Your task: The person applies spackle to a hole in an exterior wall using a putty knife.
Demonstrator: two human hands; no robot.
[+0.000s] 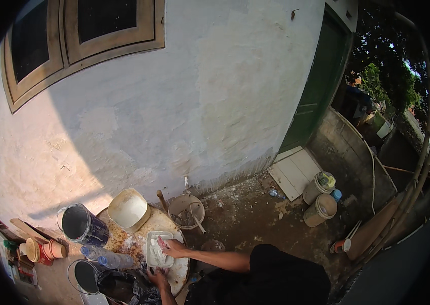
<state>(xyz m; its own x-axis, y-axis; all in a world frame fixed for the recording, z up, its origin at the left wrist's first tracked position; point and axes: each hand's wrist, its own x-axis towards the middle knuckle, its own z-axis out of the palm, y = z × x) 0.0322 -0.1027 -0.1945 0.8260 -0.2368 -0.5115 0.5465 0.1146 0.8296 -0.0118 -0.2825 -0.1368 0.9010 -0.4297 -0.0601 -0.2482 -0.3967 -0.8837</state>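
A pale rectangular tray [152, 261] with white paste [155, 250] in it rests near the right edge of a rusty, stained round tabletop [172, 223]. Reaching in from the right, my right hand [176, 248] is closed over the tray, its fingers around a small pinkish-red thing that I cannot make out. My left hand [159, 278] is at the tray's near end, next to black plastic sheeting [146, 294]. Its fingers are small and shaded, so their grip cannot be read.
Left of the tray lie clear plastic bottles [116, 261], with a dark bucket [93, 231] and a cream basin [128, 211] behind. Another bucket [85, 277] stands nearer. A round tub [187, 211] sits by the patched wall [174, 127]. Stained buckets [320, 210] stand at right.
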